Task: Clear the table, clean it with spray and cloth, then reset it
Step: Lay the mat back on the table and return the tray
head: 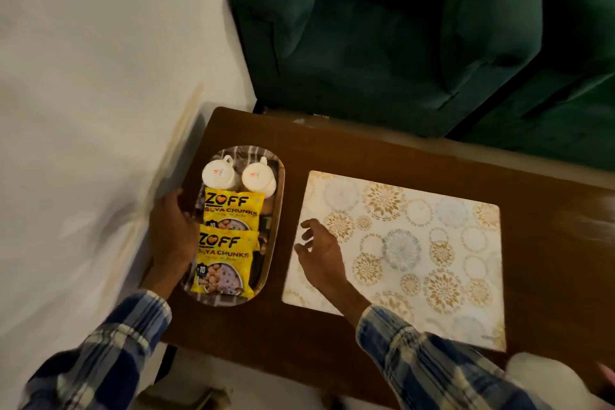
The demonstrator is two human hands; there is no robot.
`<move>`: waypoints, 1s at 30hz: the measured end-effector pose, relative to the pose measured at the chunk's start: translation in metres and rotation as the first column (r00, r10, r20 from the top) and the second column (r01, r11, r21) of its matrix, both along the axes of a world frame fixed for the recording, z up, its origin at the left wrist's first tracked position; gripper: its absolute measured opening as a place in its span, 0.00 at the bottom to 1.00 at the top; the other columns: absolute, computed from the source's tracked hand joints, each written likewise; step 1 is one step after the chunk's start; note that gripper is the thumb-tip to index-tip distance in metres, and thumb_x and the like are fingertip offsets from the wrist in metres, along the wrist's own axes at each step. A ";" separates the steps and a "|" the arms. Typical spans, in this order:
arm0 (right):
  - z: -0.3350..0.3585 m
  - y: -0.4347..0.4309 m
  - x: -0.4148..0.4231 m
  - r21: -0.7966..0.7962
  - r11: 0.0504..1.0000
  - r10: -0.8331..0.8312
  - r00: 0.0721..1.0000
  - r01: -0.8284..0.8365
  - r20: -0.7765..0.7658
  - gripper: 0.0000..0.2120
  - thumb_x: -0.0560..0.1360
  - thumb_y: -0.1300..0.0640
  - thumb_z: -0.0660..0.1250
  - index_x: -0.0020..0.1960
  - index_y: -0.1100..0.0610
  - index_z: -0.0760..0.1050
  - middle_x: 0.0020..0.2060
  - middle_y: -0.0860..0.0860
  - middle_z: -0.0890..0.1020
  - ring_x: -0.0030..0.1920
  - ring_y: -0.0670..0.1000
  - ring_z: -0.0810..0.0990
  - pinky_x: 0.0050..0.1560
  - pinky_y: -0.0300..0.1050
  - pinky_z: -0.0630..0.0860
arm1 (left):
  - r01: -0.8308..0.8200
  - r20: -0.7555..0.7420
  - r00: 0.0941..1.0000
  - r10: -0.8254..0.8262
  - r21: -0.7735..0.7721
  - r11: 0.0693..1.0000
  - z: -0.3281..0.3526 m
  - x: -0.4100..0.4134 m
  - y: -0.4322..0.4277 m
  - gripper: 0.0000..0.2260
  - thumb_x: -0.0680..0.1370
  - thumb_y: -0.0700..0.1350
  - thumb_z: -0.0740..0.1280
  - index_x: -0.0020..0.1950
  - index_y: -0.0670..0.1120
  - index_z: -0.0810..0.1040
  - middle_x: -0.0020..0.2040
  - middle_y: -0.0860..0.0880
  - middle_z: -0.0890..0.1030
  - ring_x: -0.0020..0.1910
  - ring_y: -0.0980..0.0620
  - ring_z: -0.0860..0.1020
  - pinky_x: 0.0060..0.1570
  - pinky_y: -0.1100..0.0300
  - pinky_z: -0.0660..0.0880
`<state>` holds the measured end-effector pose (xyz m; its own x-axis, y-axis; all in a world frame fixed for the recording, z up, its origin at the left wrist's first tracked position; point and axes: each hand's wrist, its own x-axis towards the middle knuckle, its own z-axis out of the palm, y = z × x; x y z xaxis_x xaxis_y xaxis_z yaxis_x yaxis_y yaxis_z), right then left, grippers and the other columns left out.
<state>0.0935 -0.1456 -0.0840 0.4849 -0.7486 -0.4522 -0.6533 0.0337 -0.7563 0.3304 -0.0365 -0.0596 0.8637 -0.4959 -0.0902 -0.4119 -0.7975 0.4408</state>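
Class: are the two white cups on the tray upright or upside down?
Upside down: both white cups on the oval tray show flat bases with small marks, no openings.

Tray (279, 196) left of placemat (416, 243) on table (332, 336), sofa (399, 36) behind.

- Both hands, left hand (173, 230) and right hand (321, 255), are bare
- Long sleeves (432, 366) in blue, navy and cream plaid, cuffs at the wrists
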 end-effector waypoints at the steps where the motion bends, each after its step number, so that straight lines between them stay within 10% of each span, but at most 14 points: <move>1: 0.012 -0.001 -0.021 -0.010 1.000 -0.008 1.000 0.008 -0.002 0.19 0.77 0.60 0.69 0.66 0.51 0.72 0.57 0.50 0.79 0.55 0.52 0.79 0.53 0.51 0.79 | 0.022 0.042 0.999 -0.020 -0.046 0.999 0.011 -0.022 0.000 0.20 0.77 0.33 0.64 0.68 0.42 0.70 0.64 0.39 0.74 0.63 0.39 0.74 0.59 0.41 0.75; 11: 0.138 -0.042 -0.256 -0.190 0.976 -0.113 0.994 0.108 -0.013 0.29 0.80 0.55 0.69 0.79 0.49 0.63 0.78 0.50 0.64 0.76 0.54 0.65 0.71 0.56 0.72 | 0.414 -0.041 0.892 -0.451 -0.329 0.849 0.093 -0.313 -0.053 0.23 0.76 0.33 0.66 0.70 0.43 0.69 0.67 0.43 0.72 0.68 0.45 0.71 0.67 0.54 0.70; 17: 0.186 -0.066 -0.428 -0.262 0.920 -0.318 0.945 0.290 -0.072 0.30 0.81 0.56 0.66 0.80 0.48 0.60 0.80 0.49 0.61 0.78 0.53 0.61 0.75 0.55 0.66 | 0.616 -0.245 0.710 -0.660 -0.237 0.751 0.091 -0.459 -0.076 0.34 0.75 0.37 0.72 0.76 0.52 0.60 0.76 0.49 0.64 0.75 0.48 0.65 0.71 0.53 0.66; 24: 0.111 -0.052 -0.603 -0.118 0.956 -0.292 0.903 0.268 -0.314 0.32 0.80 0.61 0.64 0.81 0.48 0.58 0.79 0.54 0.61 0.78 0.58 0.61 0.75 0.58 0.62 | 0.708 -0.490 0.493 -0.718 -0.252 0.659 0.046 -0.576 -0.081 0.50 0.68 0.45 0.80 0.80 0.57 0.51 0.80 0.53 0.58 0.77 0.55 0.58 0.74 0.51 0.61; 30: 0.031 -0.035 -0.642 0.065 0.993 -0.057 0.896 0.095 -0.439 0.37 0.78 0.59 0.64 0.81 0.44 0.53 0.79 0.56 0.57 0.75 0.65 0.62 0.74 0.63 0.65 | 0.519 -0.479 0.584 -0.655 -0.400 0.756 0.009 -0.638 -0.082 0.47 0.70 0.51 0.78 0.80 0.55 0.51 0.75 0.56 0.66 0.71 0.60 0.69 0.67 0.63 0.71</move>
